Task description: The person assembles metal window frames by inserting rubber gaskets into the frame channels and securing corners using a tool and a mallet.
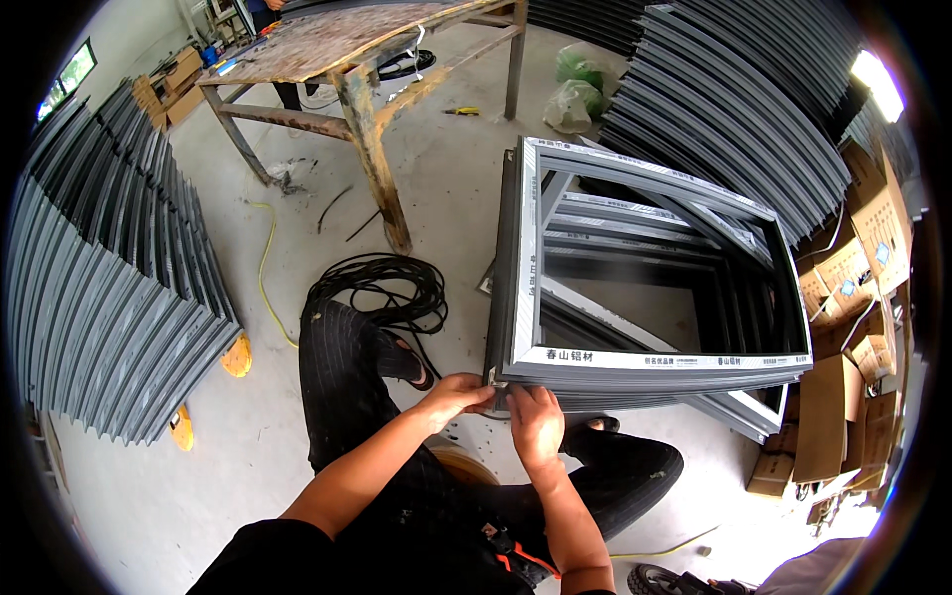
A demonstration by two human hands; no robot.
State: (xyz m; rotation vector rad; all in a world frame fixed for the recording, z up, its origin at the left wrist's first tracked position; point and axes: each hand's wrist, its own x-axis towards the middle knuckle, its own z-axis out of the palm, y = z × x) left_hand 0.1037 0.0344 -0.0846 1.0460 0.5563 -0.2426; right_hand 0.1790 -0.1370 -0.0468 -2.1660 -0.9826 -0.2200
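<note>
Bending my left fingers [478, 391] and right fingers [533, 397] at the near left corner of the grey frame [529, 248], likely to steady it, I cannot tell whether either set grips; the frame tops a stack [615, 393], probably for easy reach.

Floor [248, 466]: pale grey, dark scraps [288, 177] about
Mid-floor: coiled black cable [433, 288], thin yellow cord [262, 263], yellow tool [462, 111], plastic bags [573, 104]
Right side: cardboard boxes [831, 412]
Left side: grey profiles [129, 327] raised on yellow feet [238, 356]
Table [327, 50]: worn, stained top; dark lengths [337, 7] along the far edge
Window frames [528, 258]: piled above the floor, support hidden
</note>
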